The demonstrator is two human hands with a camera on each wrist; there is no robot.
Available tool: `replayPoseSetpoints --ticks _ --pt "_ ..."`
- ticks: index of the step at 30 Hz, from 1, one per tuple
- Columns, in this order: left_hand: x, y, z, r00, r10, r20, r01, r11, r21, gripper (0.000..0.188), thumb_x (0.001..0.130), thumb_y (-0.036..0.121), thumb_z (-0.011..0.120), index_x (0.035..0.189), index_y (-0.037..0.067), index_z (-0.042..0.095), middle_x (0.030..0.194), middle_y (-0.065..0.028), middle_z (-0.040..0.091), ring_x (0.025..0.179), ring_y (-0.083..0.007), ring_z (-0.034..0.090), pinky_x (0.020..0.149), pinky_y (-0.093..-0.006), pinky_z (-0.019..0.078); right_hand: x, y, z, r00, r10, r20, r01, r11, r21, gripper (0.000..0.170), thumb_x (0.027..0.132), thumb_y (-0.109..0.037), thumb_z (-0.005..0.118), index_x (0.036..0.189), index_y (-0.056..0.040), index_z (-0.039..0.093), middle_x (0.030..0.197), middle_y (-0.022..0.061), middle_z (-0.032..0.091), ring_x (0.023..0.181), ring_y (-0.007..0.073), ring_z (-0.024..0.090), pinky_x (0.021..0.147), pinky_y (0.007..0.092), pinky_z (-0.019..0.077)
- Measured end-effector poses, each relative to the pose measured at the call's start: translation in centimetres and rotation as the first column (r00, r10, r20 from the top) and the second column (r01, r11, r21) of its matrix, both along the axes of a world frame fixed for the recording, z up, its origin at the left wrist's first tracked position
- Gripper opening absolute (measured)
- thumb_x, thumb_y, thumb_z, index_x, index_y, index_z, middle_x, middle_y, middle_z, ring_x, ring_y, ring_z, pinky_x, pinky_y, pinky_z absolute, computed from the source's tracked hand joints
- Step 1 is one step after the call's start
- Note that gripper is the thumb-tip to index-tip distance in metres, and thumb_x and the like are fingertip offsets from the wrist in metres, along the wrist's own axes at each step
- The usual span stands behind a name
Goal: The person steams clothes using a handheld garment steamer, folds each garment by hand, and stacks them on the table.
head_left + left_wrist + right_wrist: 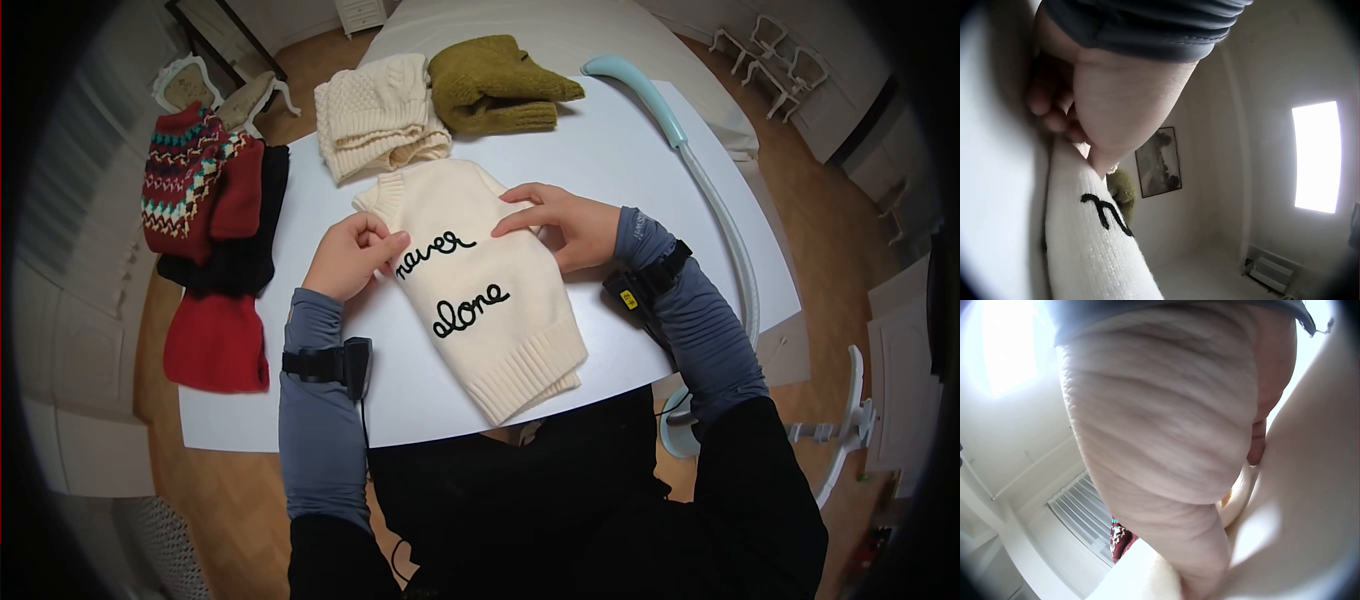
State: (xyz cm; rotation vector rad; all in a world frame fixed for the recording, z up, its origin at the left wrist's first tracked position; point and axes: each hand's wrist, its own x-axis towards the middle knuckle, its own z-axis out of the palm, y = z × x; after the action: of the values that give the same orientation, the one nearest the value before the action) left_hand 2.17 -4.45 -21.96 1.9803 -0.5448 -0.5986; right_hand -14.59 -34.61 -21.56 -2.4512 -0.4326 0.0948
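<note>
A folded cream sweater (490, 290) with black lettering "never alone" lies on the white table, its ribbed hem toward the person. At its left edge, the left hand (350, 252) pinches the knit between thumb and curled fingers; the left wrist view shows that hand (1116, 106) at the edge of the cream knit (1091, 237). On the opposite side, the right hand (570, 228) has its fingers over the upper right edge and its thumb lower at the side. In the right wrist view the palm of this hand (1160, 419) hides most of the sweater.
Behind lie a folded cream cable knit (370, 110) and an olive knit (495, 85). A patterned red sweater (185, 190), a black garment (268, 220) and a red knit (215, 340) are stacked at the left. A light-blue curved stand (640, 95) crosses the table's right side (770, 270).
</note>
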Motion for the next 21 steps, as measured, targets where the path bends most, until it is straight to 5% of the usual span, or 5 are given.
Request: replayPoseSetpoints --ticks 5,8,14,18,21 --pt "0.2 0.4 -0.3 0.97 -0.243 0.002 0.242 0.965 -0.105 0.035 0.081 0.01 0.086 0.11 0.003 0.067 0.091 0.0054 0.053 0.071 -0.0029 0.05 0.061 -0.0186 0.0445 0.0 -0.1 0.1 0.997 -0.033 -0.066 0.04 0.994 0.103 0.056 0.08 -0.027 0.085 0.133 -0.023 0.067 0.153 0.0229 0.037 0.14 0.0406 0.041 0.115 0.0464 0.0369" --pt "0.8 0.7 -0.9 0.951 -0.31 0.001 0.307 0.941 -0.143 0.038 0.08 0.009 0.086 0.113 0.004 0.068 0.096 0.0054 0.052 0.074 -0.0028 0.05 0.065 -0.0177 0.0438 -0.2 0.0 -0.3 0.986 -0.013 0.168 0.024 0.998 -0.059 0.055 0.081 -0.025 0.085 0.133 -0.0222 0.068 0.153 0.0228 0.037 0.139 0.041 0.042 0.115 0.0459 0.0379" --pt "-1.0 0.5 1.1 0.848 -0.456 0.271 0.491 0.867 -0.08 0.035 0.077 -0.005 0.069 0.111 0.006 0.071 0.096 0.0023 0.053 0.086 -0.0084 0.05 0.08 -0.0231 0.044 -0.5 -0.3 -0.4 0.995 -0.021 0.097 0.023 1.0 -0.015 0.05 0.083 -0.026 0.082 0.131 -0.0244 0.069 0.152 0.0209 0.04 0.14 0.0372 0.044 0.112 0.0409 0.0445" --pt "-3.4 1.2 3.1 0.545 -0.631 0.552 0.547 0.767 0.336 0.065 0.067 0.0 0.069 0.13 0.011 0.062 0.134 -0.0112 0.053 0.127 -0.03 0.049 0.11 -0.0382 0.0402 -0.7 -0.5 -0.5 0.998 -0.032 0.063 0.025 0.995 0.099 0.05 0.083 -0.022 0.081 0.132 -0.0218 0.068 0.151 0.0209 0.042 0.138 0.0382 0.045 0.113 0.0438 0.0413" --pt "-6.8 1.4 3.7 0.524 -0.664 0.534 0.493 0.748 0.446 0.078 0.066 0.012 0.079 0.14 0.016 0.056 0.151 -0.0176 0.043 0.141 -0.0405 0.037 0.118 -0.0459 0.0313 -0.7 -0.8 -0.7 0.994 -0.018 0.11 0.011 0.998 0.059 0.05 0.083 -0.022 0.08 0.132 -0.0217 0.068 0.15 0.0198 0.044 0.137 0.0371 0.047 0.112 0.0416 0.0423"
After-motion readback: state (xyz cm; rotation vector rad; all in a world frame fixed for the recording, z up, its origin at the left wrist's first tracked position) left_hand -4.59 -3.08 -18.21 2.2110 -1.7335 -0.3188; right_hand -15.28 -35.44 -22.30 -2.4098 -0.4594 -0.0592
